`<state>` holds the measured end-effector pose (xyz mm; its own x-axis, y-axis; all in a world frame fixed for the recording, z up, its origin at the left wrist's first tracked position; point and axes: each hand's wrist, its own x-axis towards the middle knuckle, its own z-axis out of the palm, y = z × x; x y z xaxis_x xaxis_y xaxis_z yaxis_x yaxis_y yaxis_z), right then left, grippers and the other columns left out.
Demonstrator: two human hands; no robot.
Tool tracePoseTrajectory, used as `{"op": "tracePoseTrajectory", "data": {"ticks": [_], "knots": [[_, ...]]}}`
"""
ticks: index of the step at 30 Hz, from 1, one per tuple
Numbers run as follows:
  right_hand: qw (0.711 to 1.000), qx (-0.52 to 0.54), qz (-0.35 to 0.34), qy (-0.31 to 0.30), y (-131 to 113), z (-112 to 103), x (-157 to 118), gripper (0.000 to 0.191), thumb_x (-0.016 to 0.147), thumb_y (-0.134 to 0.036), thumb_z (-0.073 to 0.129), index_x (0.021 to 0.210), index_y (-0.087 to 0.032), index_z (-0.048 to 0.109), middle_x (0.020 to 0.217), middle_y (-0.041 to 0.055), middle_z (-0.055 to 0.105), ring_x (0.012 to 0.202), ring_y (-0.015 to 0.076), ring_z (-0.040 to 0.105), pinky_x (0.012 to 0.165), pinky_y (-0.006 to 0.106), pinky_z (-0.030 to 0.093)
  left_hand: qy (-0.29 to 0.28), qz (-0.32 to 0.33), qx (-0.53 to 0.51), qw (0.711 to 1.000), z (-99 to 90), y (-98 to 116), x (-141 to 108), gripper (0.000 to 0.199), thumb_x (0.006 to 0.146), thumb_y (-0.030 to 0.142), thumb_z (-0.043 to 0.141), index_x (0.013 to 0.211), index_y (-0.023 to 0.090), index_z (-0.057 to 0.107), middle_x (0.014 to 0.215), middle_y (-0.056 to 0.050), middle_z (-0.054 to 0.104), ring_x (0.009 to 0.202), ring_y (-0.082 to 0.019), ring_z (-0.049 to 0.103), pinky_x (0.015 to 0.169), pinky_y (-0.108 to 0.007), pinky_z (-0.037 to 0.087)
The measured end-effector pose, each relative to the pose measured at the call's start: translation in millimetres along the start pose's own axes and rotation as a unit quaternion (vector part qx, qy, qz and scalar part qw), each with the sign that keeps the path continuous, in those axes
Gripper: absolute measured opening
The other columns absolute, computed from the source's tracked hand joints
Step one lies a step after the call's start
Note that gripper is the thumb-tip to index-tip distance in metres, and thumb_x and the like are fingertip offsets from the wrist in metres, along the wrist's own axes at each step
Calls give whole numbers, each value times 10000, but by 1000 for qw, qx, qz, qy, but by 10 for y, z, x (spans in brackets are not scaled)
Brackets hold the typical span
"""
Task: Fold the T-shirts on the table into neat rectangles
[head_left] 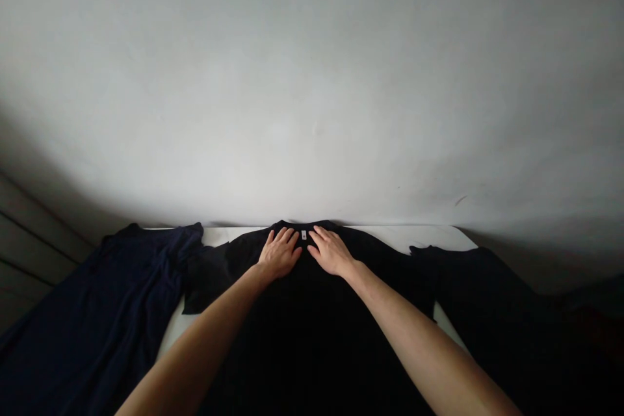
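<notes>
A black short-sleeved shirt (312, 331) lies spread on a white surface (390, 236), its neck at the far edge and its sleeves out to both sides. A small white label (304, 234) shows at the inside of the collar. Just left of the label, my left hand (280, 252) rests flat on the cloth with its fingers spread. My right hand (331, 251) lies flat to the right of the label, fingers apart. Neither hand holds anything. The lower part of the shirt is very dark.
Dark blue cloth (121, 292) lies in folds at the left, touching the left sleeve. Another dark garment (482, 299) is at the right. A pale wall (312, 91) rises behind the far edge. Grooved panels (29, 247) stand at far left.
</notes>
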<state>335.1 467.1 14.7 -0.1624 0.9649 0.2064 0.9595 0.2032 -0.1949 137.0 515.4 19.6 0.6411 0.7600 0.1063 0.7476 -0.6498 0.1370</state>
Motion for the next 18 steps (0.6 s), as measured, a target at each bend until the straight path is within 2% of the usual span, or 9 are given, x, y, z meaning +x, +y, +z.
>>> {"op": "tracePoseTrajectory", "data": {"ticks": [6, 9, 11, 13, 16, 18], "knots": [[1000, -6, 1, -23, 15, 77, 2, 563, 1023, -397, 411, 1502, -105, 446, 1591, 179, 372, 1478, 281, 339, 1198, 456, 268, -39, -2, -3, 999, -78, 21, -45, 548, 1022, 433, 349, 1533, 238, 388, 1627, -73, 353, 1525, -293, 237, 1234, -572, 184], [999, -10, 4, -39, -3, 55, 8, 571, 1031, -406, 386, 1516, -108, 427, 1599, 171, 358, 1487, 279, 321, 1206, 454, 251, -37, 13, 11, 999, -210, 95, -325, 566, 1014, 423, 384, 1551, 246, 355, 1652, -86, 291, 1539, -306, 184, 1226, -597, 182], [999, -14, 7, -49, -13, 53, 7, 572, 1035, -411, 371, 1525, -119, 414, 1607, 161, 344, 1493, 274, 310, 1209, 451, 245, -38, 25, 17, 999, -302, 145, -718, 589, 1002, 423, 420, 1558, 249, 340, 1658, -97, 273, 1543, -304, 168, 1225, -598, 184], [998, -21, 10, -58, -14, 64, 5, 576, 1041, -410, 351, 1535, -118, 394, 1616, 158, 324, 1498, 269, 299, 1210, 449, 240, -49, 24, 18, 998, -359, 177, -1281, 620, 979, 424, 468, 1564, 270, 330, 1660, -93, 265, 1542, -306, 172, 1224, -606, 188], [996, -39, 10, -77, -9, 64, 8, 580, 1051, -391, 317, 1543, -88, 366, 1625, 169, 297, 1507, 265, 276, 1216, 441, 226, -43, 1, 28, 999, -291, 185, -2352, 743, 917, 430, 572, 1586, 356, 257, 1674, -53, 205, 1529, -326, 216, 1213, -612, 234], [994, -51, 19, -99, -37, 26, 21, 576, 1049, -376, 323, 1539, -75, 365, 1624, 179, 297, 1505, 273, 280, 1209, 445, 238, -11, -11, 48, 999, -118, 189, -3114, 854, 876, 440, 626, 1594, 418, 163, 1658, -27, 245, 1494, -329, 314, 1175, -567, 346]]}}
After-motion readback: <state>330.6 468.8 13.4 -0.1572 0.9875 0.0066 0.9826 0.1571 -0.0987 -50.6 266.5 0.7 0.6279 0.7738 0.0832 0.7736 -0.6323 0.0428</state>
